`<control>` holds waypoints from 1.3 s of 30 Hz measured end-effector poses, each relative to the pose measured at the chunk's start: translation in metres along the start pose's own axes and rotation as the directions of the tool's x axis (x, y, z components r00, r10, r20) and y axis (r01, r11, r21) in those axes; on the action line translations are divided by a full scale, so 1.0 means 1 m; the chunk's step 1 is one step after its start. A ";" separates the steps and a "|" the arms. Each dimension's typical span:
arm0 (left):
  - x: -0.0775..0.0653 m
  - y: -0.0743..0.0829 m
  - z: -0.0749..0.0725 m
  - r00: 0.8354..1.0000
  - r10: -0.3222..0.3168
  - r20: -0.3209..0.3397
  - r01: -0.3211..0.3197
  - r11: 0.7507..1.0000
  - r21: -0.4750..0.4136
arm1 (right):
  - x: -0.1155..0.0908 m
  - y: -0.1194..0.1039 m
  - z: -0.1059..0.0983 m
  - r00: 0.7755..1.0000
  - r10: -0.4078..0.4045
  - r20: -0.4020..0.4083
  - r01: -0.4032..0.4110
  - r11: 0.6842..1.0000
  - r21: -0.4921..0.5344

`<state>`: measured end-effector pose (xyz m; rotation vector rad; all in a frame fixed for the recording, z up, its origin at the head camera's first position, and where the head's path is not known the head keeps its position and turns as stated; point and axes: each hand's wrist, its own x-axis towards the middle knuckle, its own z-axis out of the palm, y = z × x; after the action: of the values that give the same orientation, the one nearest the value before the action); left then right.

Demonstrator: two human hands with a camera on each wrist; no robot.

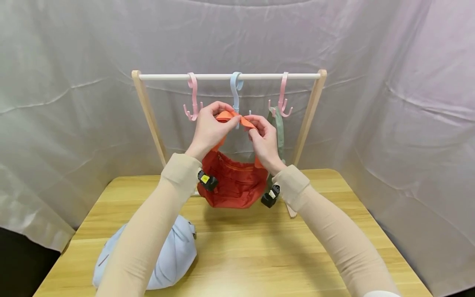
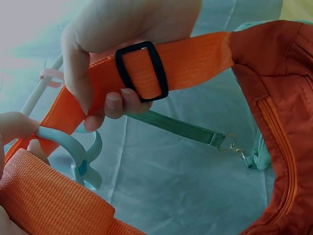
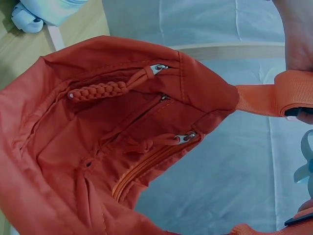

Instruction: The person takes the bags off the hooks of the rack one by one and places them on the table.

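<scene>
Both hands hold up the orange strap of a red-orange bag, in front of the light blue hook. My left hand pinches the strap between thumb and fingers. Just right of it, my right hand grips another stretch, near a black slider buckle seen in the left wrist view. Below the hands hangs the bag, its zips and braided pull showing in the right wrist view. Whether the strap rests on a hook prong is hidden by the fingers.
A white rail on wooden legs carries two pink hooks, one each side of the blue one. A green bag hangs from the right pink hook. On the wooden table, a pale blue bag lies front left.
</scene>
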<state>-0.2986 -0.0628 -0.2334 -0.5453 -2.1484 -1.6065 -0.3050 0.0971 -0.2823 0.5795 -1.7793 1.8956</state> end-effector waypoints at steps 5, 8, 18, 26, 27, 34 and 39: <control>0.000 0.001 0.001 0.999 0.034 0.007 -0.034 0.999 0.021 | -0.001 0.000 0.001 0.999 -0.040 -0.017 0.040 0.999 0.000; 0.001 0.001 0.000 0.998 0.062 0.013 -0.063 0.997 0.032 | -0.001 -0.001 0.002 0.996 -0.084 -0.025 0.084 0.996 0.011; 0.004 0.001 -0.001 0.980 0.197 0.005 -0.196 0.975 0.102 | -0.002 -0.005 0.001 0.981 -0.193 0.004 0.192 0.978 -0.081; -0.001 -0.005 -0.003 0.953 0.301 0.008 -0.300 0.948 0.103 | -0.014 -0.016 -0.002 0.987 -0.151 0.057 0.159 0.967 -0.197; -0.002 -0.006 -0.004 0.951 0.310 0.010 -0.309 0.945 0.103 | -0.014 -0.015 -0.003 0.987 -0.147 0.066 0.157 0.966 -0.204; -0.008 -0.004 -0.012 0.940 0.337 0.057 -0.341 0.935 0.099 | -0.025 0.005 -0.019 0.982 -0.113 0.150 0.143 0.968 -0.206; -0.015 -0.003 -0.015 0.925 0.369 0.089 -0.377 0.920 0.108 | -0.038 0.008 -0.028 0.968 -0.108 0.225 0.165 0.953 -0.253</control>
<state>-0.2866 -0.0789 -0.2402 -0.9176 -2.0198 -1.2542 -0.2792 0.1230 -0.3134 0.8016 -2.0287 1.5113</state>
